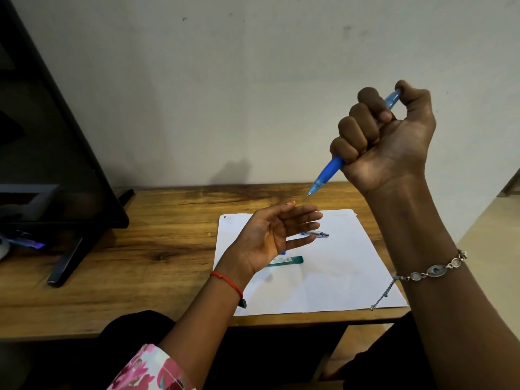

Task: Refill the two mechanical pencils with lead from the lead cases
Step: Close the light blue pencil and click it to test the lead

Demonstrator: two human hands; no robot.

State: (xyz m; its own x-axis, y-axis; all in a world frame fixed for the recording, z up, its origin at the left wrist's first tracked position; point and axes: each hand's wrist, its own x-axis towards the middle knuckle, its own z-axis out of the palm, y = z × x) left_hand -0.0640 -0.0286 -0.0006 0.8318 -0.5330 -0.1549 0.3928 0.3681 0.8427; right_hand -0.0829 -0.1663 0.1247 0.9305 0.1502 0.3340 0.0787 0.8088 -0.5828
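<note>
Right hand (385, 136): fingers (349, 128) clenched around blue mechanical pencil (332, 166), thumb on cap, tip pointing down at left hand (270, 237), fingers released, palm up, empty. Beneath those fingers, on paper (323, 277) on table (140, 249): second pencil (318, 234), green lead case (289, 260), contents indiscernible. Refilling apparently unfinished; second pencil untouched.

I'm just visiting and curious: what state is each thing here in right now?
Right hand: raised, fist shut on blue pencil, thumb on its top.
Blue pencil: tip down, above left fingertips.
Left hand: open, palm up, empty.
Second pencil: lying on paper.
Green lead case: lying flat on paper.
Paper: flat on desk.
</note>
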